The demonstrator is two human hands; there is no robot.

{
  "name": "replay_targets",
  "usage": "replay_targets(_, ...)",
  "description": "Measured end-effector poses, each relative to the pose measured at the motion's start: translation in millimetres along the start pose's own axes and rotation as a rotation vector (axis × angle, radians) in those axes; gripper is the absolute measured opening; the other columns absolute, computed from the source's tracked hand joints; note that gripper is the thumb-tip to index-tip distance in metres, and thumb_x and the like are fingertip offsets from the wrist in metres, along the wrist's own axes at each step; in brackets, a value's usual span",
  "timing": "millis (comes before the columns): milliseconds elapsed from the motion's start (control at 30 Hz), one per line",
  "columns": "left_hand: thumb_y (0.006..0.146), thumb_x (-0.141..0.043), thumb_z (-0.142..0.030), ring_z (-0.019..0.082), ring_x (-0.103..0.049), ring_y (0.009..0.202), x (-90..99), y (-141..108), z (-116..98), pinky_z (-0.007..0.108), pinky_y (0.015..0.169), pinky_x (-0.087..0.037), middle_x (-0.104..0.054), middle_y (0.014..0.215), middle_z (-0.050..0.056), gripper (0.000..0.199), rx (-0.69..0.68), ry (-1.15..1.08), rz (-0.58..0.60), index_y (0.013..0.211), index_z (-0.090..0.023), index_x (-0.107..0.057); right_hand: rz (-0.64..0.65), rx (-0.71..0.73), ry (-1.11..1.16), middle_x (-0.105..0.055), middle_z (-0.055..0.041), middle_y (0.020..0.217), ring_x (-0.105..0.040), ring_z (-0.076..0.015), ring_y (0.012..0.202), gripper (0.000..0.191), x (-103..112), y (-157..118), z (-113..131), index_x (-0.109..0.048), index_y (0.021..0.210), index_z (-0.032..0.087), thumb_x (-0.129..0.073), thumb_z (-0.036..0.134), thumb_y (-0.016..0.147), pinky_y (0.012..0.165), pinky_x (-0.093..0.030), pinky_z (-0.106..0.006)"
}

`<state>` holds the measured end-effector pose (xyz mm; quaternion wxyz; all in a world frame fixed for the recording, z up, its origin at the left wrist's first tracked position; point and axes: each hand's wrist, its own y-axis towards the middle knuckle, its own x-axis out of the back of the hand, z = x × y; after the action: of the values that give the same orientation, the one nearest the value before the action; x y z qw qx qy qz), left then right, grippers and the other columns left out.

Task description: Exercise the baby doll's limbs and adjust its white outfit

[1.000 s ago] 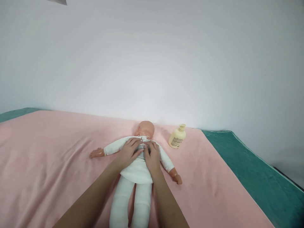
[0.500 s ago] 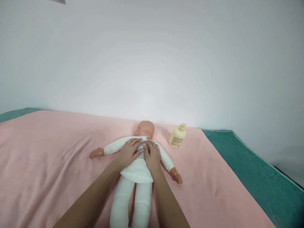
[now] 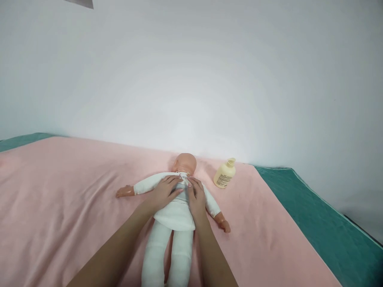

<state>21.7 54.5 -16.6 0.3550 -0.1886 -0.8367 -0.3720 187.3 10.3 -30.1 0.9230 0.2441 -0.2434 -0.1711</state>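
Note:
A baby doll (image 3: 175,217) with a white cloth body lies stretched out, its bald head away from me and the back of the head showing. Both its arms are spread to the sides. On the left part of its upper back rests my left hand (image 3: 165,192), fingers extended and holding nothing. My right hand (image 3: 196,196) lies flat along the right side of the same back, its fingers also stretched toward the neck. A strip of greyish cloth shows between the two hands. What lies under my palms is hidden.
Beyond the doll's right-hand arm stands a pale yellow pump bottle (image 3: 224,174). A creased pink sheet (image 3: 74,191) lies under everything, over a green cover (image 3: 323,211) that shows at both sides. Behind rises a plain pale wall (image 3: 185,79).
My right hand has shifted slightly outward to the right on the doll's back, widening the gap between my hands. The whole view has moved a little; the bottle stands as before.

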Motion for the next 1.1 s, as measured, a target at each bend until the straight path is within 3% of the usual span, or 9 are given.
replay_targets(100,0.095,-0.046,-0.041,0.025,-0.047,0.122,10.3,0,-6,0.043,0.104,-0.037,-0.057,0.129,0.01,0.038,-0.02,0.033,-0.013,0.125,-0.019,-0.055,-0.088,-0.028,0.041,-0.058,-0.0093,0.112,-0.051,-0.0208,0.111,0.033,7,-10,8,-0.067,0.111,0.02,-0.042,0.035,0.096,0.101,-0.038,-0.038)
replay_targets(233,0.094,-0.048,-0.04,0.027,-0.053,0.112,36.4,-2,-26,0.044,0.097,-0.041,-0.065,0.114,0.008,0.029,0.006,0.051,-0.008,0.107,-0.02,-0.065,-0.144,-0.08,0.061,-0.054,-0.0048,0.084,-0.055,-0.0188,0.084,0.034,16,-33,26,-0.073,0.091,0.021,-0.044,0.038,0.095,0.077,-0.046,-0.032)
replay_targets(333,0.094,-0.048,-0.038,0.024,-0.061,0.093,59.0,-9,-48,0.036,0.083,-0.047,-0.07,0.094,0.003,0.027,-0.017,-0.056,0.23,0.09,-0.022,-0.069,-0.111,-0.075,0.081,-0.05,-0.0025,0.075,-0.052,-0.0173,0.073,0.033,20,-53,34,-0.073,0.082,0.022,-0.047,0.037,0.093,0.063,-0.042,-0.029)
replay_targets(433,0.089,-0.056,-0.037,0.024,-0.063,0.09,71.1,-21,-64,0.034,0.08,-0.047,-0.07,0.093,0.001,0.021,-0.048,-0.148,0.387,0.091,-0.023,-0.071,-0.057,-0.054,0.084,-0.049,-0.002,0.074,-0.05,-0.0156,0.066,0.032,24,-70,37,-0.072,0.075,0.022,-0.048,0.034,0.092,0.055,-0.037,-0.027)
replay_targets(667,0.067,-0.071,-0.062,0.029,-0.062,0.083,57.4,-36,-60,0.035,0.071,-0.049,-0.068,0.082,0.007,0.043,-0.062,-0.3,0.443,0.086,-0.024,-0.073,0.091,0.077,0.074,-0.056,-0.0035,0.073,-0.054,-0.0166,0.067,0.031,28,-81,38,-0.067,0.065,0.022,-0.049,0.026,0.09,0.056,-0.039,-0.029)
replay_targets(933,0.055,-0.074,-0.068,0.029,-0.061,0.076,34.0,-30,-43,0.038,0.066,-0.05,-0.067,0.073,0.005,0.045,-0.036,-0.335,0.419,0.073,-0.027,-0.071,0.156,-0.018,0.044,-0.054,-0.0024,0.068,-0.054,-0.0169,0.068,0.028,19,-75,32,-0.057,0.057,0.021,-0.048,0.018,0.084,0.057,-0.041,-0.028)
replay_targets(1100,0.057,-0.073,-0.066,0.027,-0.063,0.071,22.2,-29,-34,0.039,0.067,-0.05,-0.067,0.07,0.004,0.04,-0.037,-0.366,0.425,0.07,-0.029,-0.072,0.179,-0.016,0.01,-0.055,-0.0022,0.068,-0.055,-0.0172,0.071,0.03,15,-74,26,-0.055,0.055,0.021,-0.049,0.02,0.084,0.059,-0.042,-0.029)
